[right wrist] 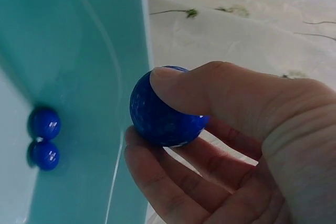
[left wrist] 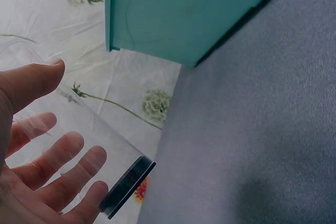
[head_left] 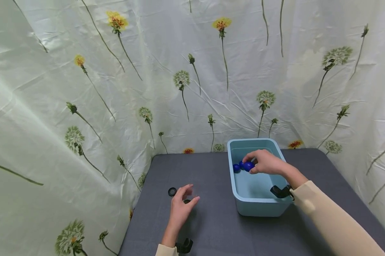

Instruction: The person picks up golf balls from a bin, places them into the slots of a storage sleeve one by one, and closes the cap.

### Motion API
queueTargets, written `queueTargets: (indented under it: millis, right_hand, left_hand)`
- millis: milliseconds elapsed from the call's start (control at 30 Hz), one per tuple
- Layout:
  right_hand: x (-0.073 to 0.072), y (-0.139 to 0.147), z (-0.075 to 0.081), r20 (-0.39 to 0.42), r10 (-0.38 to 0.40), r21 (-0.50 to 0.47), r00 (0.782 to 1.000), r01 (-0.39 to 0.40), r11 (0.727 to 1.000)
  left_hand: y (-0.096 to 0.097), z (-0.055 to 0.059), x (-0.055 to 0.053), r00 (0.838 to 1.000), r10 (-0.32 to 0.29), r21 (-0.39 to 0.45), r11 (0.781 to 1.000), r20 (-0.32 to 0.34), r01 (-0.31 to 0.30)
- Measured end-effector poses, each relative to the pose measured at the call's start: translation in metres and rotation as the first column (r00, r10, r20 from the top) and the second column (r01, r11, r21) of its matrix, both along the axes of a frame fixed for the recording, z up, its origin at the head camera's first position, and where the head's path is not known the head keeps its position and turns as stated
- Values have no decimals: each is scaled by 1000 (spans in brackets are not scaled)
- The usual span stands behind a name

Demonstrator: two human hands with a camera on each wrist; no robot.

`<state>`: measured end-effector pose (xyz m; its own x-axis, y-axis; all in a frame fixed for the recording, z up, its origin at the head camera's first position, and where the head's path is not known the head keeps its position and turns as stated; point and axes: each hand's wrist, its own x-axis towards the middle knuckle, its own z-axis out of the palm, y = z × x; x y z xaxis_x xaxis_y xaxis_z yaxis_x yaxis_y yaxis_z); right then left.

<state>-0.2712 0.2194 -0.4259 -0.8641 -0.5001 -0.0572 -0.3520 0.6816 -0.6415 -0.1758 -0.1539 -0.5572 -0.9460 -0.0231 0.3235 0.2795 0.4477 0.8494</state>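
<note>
My right hand (head_left: pixel 265 162) pinches a blue ball (right wrist: pixel 165 109) between thumb and fingertips, over the light blue bin (head_left: pixel 257 206). Two more blue balls (right wrist: pixel 46 140) lie on the bin's floor against its wall. On the left, my left hand (head_left: pixel 180 209) grips a clear cylinder (left wrist: pixel 97 124) with a black base (left wrist: pixel 127 186); its see-through wall shows the fingers behind it, and the thumb lies across the near side. The base stands near the dark tabletop. Just beyond the left hand, a black ring-shaped cap (head_left: pixel 172 192) lies on the table.
The dark grey table (head_left: pixel 208 177) carries the bin on its right side. A pale flower-printed curtain (head_left: pixel 192 71) hangs around the back and sides. The bin's raised rim (head_left: pixel 234 185) stands between the two hands.
</note>
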Motion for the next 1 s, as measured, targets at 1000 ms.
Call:
queueTargets:
  millis: [1000]
  right_hand:
    - [72,-79,-15,-31,-38,-393,999,22,919]
  left_hand:
    - [19,26,28,996,-49,-191,981,-79,33]
